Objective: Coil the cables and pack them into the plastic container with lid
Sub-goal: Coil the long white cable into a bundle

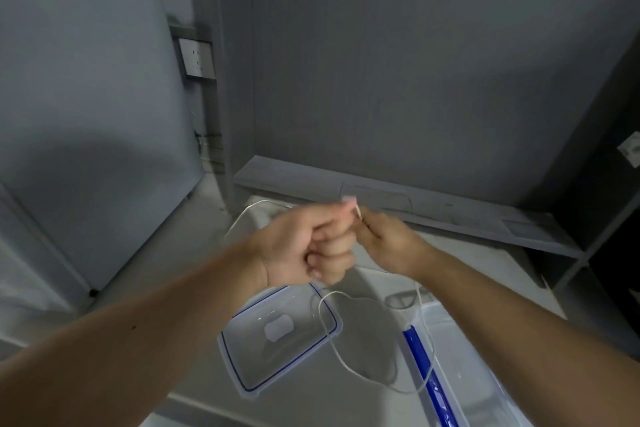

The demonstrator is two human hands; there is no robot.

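Hands meet above the worktop [485, 267], toward its far edge. Left hand [304, 246] is clenched round the thin white cable [322, 309]. Right hand [388, 243] pinches it at the fingertips, touching the left. Slack hangs below in one open loop, its long axis running toward the near right corner, crossing the blue-barred clear container [460, 350]. We judge the loop nearer the right hand.

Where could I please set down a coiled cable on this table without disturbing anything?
Bare tabletop lies to the right, between the right hand and the grey ledge; another strip runs in front of the clear lid. The gap between lid and plastic container is crowded: the white cable loops across it.
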